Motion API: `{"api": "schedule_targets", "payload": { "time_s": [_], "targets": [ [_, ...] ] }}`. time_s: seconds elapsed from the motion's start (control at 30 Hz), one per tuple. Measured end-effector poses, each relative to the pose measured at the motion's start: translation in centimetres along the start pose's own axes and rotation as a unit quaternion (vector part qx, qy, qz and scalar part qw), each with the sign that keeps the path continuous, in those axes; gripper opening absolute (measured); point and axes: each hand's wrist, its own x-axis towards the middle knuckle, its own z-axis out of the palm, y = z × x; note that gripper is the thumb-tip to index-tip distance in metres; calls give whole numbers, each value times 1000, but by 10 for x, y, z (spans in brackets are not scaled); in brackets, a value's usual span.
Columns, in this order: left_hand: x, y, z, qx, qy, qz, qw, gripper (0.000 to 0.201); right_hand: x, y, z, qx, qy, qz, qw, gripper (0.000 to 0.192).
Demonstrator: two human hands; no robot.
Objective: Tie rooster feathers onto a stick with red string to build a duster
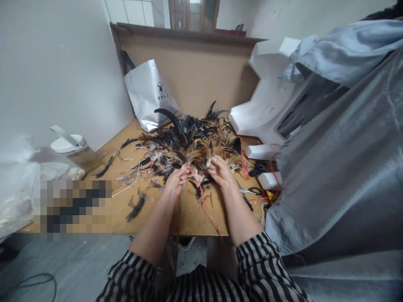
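A broad heap of brown and black feathers [189,134] covers the middle of the table. At its front edge my left hand [177,180] is closed in a pinch on the base of a small feather bunch [189,158]. From those fingertips a thin red string [203,197] runs down past the table's front edge. My right hand [221,171], a little to the right, pinches brown feathers [209,156] by their pale ends. Scissors with dark handles [254,191] lie to the right of my right wrist. The exact grip of both sets of fingers is partly hidden.
A silver bag [147,94] leans at the back left. A lidded clear container [78,153] and plastic bags [19,197] stand left. White foam pieces [264,94] and hanging grey cloth [340,159] border the right. Loose feathers [137,207] lie on the wooden table [122,197].
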Motion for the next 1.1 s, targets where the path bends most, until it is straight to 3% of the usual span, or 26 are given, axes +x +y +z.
{"api": "schedule_targets", "payload": {
  "time_s": [0.13, 0.3, 0.53, 0.67, 0.77, 0.87, 0.93, 1.0, 1.1],
  "targets": [
    [4, -5, -4, 30, -14, 21, 999, 6, 0, 24, 20, -13, -35, 26, 999, 23],
    [8, -11, -8, 63, -20, 35, 997, 15, 3, 47, 30, -79, -32, 1, 996, 20],
    [12, -13, -9, 79, -22, 75, 994, 24, 2, 49, 33, -255, 14, -61, 965, 22],
    [12, -14, -9, 93, -32, 79, 992, 27, -1, 46, 39, -303, 58, -91, 947, 24],
    [11, -14, -9, 102, -23, 76, 992, 28, -3, 39, 39, -253, 49, -79, 963, 24],
    [11, -14, -8, 100, -15, 70, 992, 29, -2, 32, 32, -98, -2, -18, 995, 24],
    [11, -14, -8, 100, -17, 69, 992, 29, 0, 30, 28, -13, -33, 29, 999, 23],
    [10, -14, -8, 103, -23, 69, 992, 29, 2, 34, 26, 9, -59, 56, 997, 22],
    [7, -14, -6, 104, -27, 73, 991, 29, 3, 44, 27, -37, -68, 70, 995, 25]
  ]
}}
